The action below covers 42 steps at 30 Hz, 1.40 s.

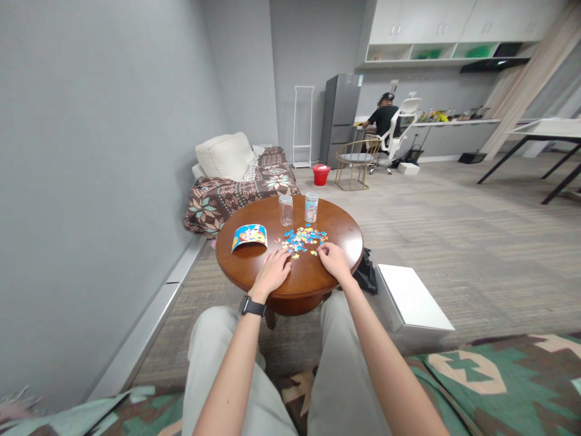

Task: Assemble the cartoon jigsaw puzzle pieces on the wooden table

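Observation:
Several small coloured puzzle pieces lie scattered in the middle of a round wooden table. My left hand rests flat on the tabletop, fingers stretched toward the near edge of the pile. My right hand lies beside it, fingertips curled at a piece on the pile's right edge; whether it pinches one is too small to tell. Behind the pieces stand an empty clear jar and a jar with a colourful label. A curled picture sheet sits at the left.
A white box and a dark bag lie on the floor right of the table. A bed with a patterned blanket stands behind, along the grey wall. Far back are a red bucket, a gold chair and a seated person at a counter.

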Available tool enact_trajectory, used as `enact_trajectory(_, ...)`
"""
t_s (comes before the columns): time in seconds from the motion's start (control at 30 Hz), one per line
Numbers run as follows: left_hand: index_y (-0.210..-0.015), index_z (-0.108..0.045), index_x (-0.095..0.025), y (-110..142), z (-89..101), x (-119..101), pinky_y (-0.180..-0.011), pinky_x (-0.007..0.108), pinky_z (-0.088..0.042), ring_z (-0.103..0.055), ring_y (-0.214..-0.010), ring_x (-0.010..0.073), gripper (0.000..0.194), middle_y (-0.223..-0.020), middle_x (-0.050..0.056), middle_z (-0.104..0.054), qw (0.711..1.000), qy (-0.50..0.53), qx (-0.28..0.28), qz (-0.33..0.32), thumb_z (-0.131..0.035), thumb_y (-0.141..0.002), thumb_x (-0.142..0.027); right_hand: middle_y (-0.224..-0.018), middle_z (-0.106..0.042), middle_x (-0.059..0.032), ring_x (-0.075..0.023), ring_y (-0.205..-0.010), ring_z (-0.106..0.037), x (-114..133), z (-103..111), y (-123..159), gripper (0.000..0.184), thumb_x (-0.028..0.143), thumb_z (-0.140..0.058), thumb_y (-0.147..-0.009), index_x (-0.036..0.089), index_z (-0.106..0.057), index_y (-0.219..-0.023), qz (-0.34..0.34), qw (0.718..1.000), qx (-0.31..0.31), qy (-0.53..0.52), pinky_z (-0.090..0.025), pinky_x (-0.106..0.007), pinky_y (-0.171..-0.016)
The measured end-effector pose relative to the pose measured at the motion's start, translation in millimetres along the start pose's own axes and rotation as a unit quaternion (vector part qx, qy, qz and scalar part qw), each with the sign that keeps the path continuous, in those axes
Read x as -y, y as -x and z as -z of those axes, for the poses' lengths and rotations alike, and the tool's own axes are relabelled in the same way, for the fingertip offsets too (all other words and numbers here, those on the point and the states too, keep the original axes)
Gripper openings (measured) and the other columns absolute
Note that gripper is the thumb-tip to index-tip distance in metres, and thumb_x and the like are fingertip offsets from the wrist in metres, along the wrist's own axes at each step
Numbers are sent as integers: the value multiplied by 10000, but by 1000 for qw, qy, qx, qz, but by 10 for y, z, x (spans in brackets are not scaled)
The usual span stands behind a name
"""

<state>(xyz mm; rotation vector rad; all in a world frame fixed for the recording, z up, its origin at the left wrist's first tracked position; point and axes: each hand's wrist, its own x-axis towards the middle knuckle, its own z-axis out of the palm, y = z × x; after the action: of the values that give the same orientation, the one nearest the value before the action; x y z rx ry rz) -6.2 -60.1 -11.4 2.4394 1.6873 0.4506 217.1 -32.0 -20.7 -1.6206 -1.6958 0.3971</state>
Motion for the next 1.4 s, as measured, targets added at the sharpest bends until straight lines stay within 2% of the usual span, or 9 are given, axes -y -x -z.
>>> enact_trajectory(0.27,-1321,-548,-160,6,11,-20,-1219,429,-300,-441,-1413,264,380,-1505,151,-469,1000,-9,-21,12,-429,-990,-302,-782,-691,-35,-200,-803,-613,7,2,8,192,220,-502,-861,212,-673,-773,-5,1000,0,-10,-410,-284,-740)
enact_trajectory(0.53,-1373,-505,-185,3,21,-15,-1237,448,-269,-365,-1473,256,402,-1525,112,-481,1000,7,-9,4,-425,-990,-280,-762,-672,-32,-195,-777,-601,27,13,3,197,232,-497,-864,210,-671,-774,-3,1000,5,-8,-399,-284,-726)
enact_trajectory(0.7,-1419,-482,-172,-3,30,-31,-1236,448,-265,-333,-1494,276,445,-1601,133,-374,1000,-7,-3,13,-422,-992,-282,-742,-662,-29,-193,-768,-595,30,19,7,201,221,-492,-858,210,-669,-763,-4,1000,4,-9,-399,-282,-724)
enact_trajectory(0.8,-1426,-478,-179,-7,4,-28,-1239,455,-252,-301,-1509,290,447,-1597,120,-386,1000,-14,1,26,-412,-1000,-299,-746,-666,-27,-190,-751,-592,28,22,13,201,231,-495,-856,207,-674,-769,-9,1000,3,-12,-397,-281,-713)
enact_trajectory(1.0,-1329,-526,-162,1,-9,-8,-1190,408,-337,-455,-1398,274,383,-1455,135,-520,999,12,-39,19,-468,-972,-288,-726,-661,-27,-191,-731,-585,18,16,10,210,241,-488,-852,204,-677,-766,-1,1000,6,-17,-395,-285,-701)
enact_trajectory(1.4,-1223,-562,-166,12,-16,-26,-1060,390,-447,-592,-1178,264,307,-1238,132,-524,996,41,-67,41,-528,-946,-296,-785,-691,-40,-192,-782,-610,16,8,19,197,208,-500,-864,197,-678,-781,3,1000,-5,-6,-399,-280,-736)
